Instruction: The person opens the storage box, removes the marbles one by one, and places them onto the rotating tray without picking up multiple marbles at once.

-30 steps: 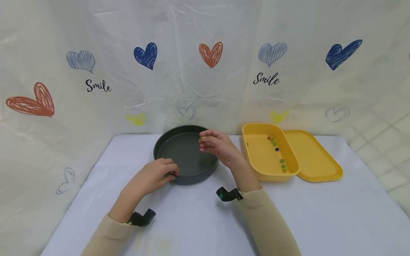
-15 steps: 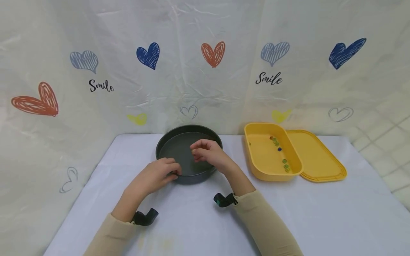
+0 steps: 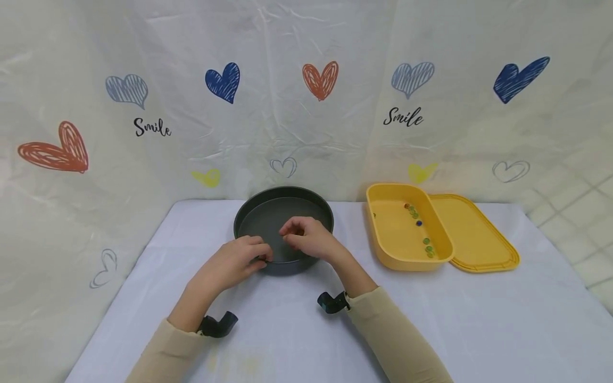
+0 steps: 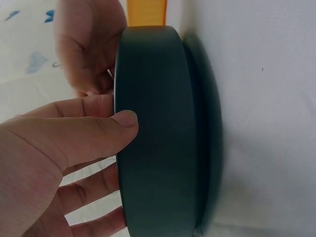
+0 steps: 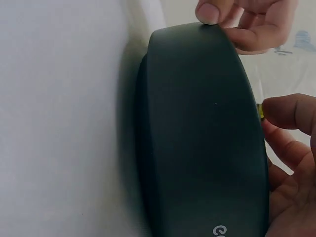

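Note:
A round dark pan [image 3: 268, 213] with low walls sits at the table's far middle. My left hand [image 3: 239, 260] grips its near-left rim; in the left wrist view the thumb [image 4: 121, 123] lies on the outer wall, with the other fingers over the inside. Above the pan's interior is my right hand [image 3: 311, 236], fingers curled. In the right wrist view it pinches a small yellow-green piece [image 5: 260, 111] between thumb and finger, partly hidden behind the pan's rim. Right of the pan, a yellow box [image 3: 395, 234] holds several small round pieces, green, blue and brownish [image 3: 426, 241].
A yellow lid [image 3: 483, 234] lies against the box's right side. White cloth [image 3: 282, 330] covers the table. Behind it hangs a pale sheet [image 3: 273, 122] printed with hearts and the word "Smile".
My right hand has moved left and down from the pan's right rim to over its interior, carrying the small piece. The left hand has kept its grip on the rim.

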`<act>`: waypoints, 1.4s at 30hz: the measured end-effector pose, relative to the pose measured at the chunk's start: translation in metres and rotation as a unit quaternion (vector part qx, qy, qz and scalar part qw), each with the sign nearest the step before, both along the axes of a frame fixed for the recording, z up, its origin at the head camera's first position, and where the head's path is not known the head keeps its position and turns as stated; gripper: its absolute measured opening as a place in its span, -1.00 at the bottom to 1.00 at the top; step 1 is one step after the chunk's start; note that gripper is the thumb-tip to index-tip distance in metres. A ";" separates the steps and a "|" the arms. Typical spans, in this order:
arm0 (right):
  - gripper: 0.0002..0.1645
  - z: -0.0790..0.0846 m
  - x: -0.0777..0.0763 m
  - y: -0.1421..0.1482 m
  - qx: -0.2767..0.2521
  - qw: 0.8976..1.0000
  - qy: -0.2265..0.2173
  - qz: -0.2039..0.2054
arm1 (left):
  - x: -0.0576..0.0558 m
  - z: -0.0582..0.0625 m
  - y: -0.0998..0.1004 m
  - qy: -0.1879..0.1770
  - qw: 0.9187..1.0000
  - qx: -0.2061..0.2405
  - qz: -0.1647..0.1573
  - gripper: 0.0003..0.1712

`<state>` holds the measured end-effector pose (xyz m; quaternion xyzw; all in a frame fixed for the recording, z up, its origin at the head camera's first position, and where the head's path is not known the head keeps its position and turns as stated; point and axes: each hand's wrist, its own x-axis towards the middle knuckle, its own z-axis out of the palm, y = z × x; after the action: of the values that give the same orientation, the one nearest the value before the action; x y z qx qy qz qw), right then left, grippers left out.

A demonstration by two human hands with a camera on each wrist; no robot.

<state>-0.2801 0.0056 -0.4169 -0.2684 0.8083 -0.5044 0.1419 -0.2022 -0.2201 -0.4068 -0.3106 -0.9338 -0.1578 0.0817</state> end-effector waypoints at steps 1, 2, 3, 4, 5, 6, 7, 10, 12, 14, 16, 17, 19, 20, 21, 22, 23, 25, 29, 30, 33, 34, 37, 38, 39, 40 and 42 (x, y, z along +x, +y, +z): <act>-0.78 0.000 0.000 -0.001 0.012 1.000 0.009 0.002 | 0.000 0.000 0.000 0.001 1.000 0.000 0.000 -0.79; -0.79 -0.001 0.000 -0.001 0.026 0.999 0.021 0.004 | 0.000 0.000 0.000 0.001 1.000 0.000 0.001 -0.79; -0.79 -0.001 0.000 -0.002 0.043 0.998 0.034 0.007 | 0.000 0.000 0.000 0.001 1.000 -0.001 0.001 -0.79; -0.79 -0.001 0.000 -0.003 0.059 0.997 0.048 0.009 | 0.000 0.000 0.000 0.001 1.000 -0.001 0.002 -0.79; -0.79 -0.002 0.001 -0.003 0.077 0.995 0.062 0.011 | 0.000 0.000 0.000 0.000 1.000 -0.002 0.002 -0.79; -0.80 -0.002 0.001 -0.004 0.093 0.993 0.077 0.014 | 0.000 0.000 0.000 0.000 1.000 -0.001 0.000 -0.79; -0.80 -0.003 0.001 -0.005 0.110 0.990 0.090 0.017 | 0.000 0.000 0.000 0.001 1.000 -0.001 -0.001 -0.79; -0.81 -0.004 0.002 -0.006 0.144 0.983 0.114 0.023 | 0.000 0.000 0.000 0.002 1.000 0.000 -0.006 -0.79; -0.82 -0.005 0.002 -0.007 0.156 0.980 0.124 0.026 | -0.001 -0.001 0.000 0.002 1.000 0.001 -0.008 -0.79; -0.82 -0.005 0.003 -0.008 0.166 0.977 0.129 0.027 | -0.001 -0.001 0.000 0.002 1.000 0.002 -0.007 -0.79; -0.83 -0.005 0.005 -0.009 0.174 0.975 0.136 0.028 | -0.001 -0.001 -0.001 0.001 1.000 0.002 -0.008 -0.80; -0.83 -0.006 0.005 -0.009 0.179 0.974 0.139 0.027 | -0.001 -0.001 -0.001 0.000 1.000 0.002 -0.007 -0.80; -0.83 -0.006 0.006 -0.010 0.189 0.971 0.142 0.024 | -0.001 -0.002 -0.001 -0.002 1.000 0.002 -0.007 -0.80; -0.84 -0.006 0.006 -0.010 0.194 0.970 0.144 0.023 | -0.001 -0.002 -0.001 -0.002 1.000 0.002 -0.006 -0.80; -0.84 -0.006 0.007 -0.011 0.199 0.969 0.146 0.021 | -0.001 -0.003 -0.001 -0.002 1.000 0.001 -0.006 -0.80; -0.84 -0.006 0.007 -0.011 0.203 0.968 0.147 0.020 | -0.001 -0.003 -0.001 -0.003 1.000 0.001 -0.005 -0.80; -0.84 -0.006 0.007 -0.012 0.206 0.967 0.148 0.019 | -0.001 -0.003 -0.001 -0.002 1.000 0.001 -0.005 -0.80; -0.84 -0.007 0.007 -0.012 0.210 0.966 0.152 0.017 | -0.001 -0.003 -0.001 -0.002 1.000 0.001 -0.005 -0.80; -0.83 -0.008 0.007 -0.012 0.211 0.965 0.154 0.015 | -0.001 -0.002 -0.001 0.000 1.000 -0.001 -0.006 -0.80; -0.83 -0.008 0.007 -0.012 0.212 0.965 0.153 0.013 | -0.001 -0.002 -0.001 0.000 1.000 0.000 -0.007 -0.80; -0.84 -0.008 0.008 -0.013 0.212 0.965 0.152 0.009 | -0.001 -0.001 -0.001 0.002 1.000 0.002 -0.009 -0.80; -0.84 -0.008 0.008 -0.013 0.213 0.965 0.152 0.007 | -0.001 -0.001 -0.001 0.003 1.000 0.003 -0.010 -0.80; -0.84 -0.007 0.008 -0.013 0.212 0.965 0.151 0.004 | -0.001 -0.001 -0.001 0.005 1.000 0.004 -0.011 -0.80; -0.83 -0.007 0.008 -0.013 0.211 0.966 0.151 0.003 | -0.001 -0.001 -0.001 0.005 1.000 0.003 -0.011 -0.80; -0.83 -0.007 0.008 -0.013 0.208 0.966 0.150 0.004 | -0.001 -0.001 -0.001 0.005 1.000 0.003 -0.011 -0.80; -0.82 -0.006 0.008 -0.012 0.204 0.968 0.149 0.004 | -0.001 -0.001 -0.001 0.005 1.000 0.002 -0.010 -0.80; -0.82 -0.006 0.007 -0.011 0.188 0.971 0.145 0.007 | -0.001 -0.001 0.000 0.006 1.000 0.001 -0.010 -0.80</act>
<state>-0.2728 -0.0053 -0.4225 -0.3130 0.8986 -0.2983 0.0748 -0.2032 -0.2206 -0.4081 -0.3209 -0.9299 -0.1581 0.0857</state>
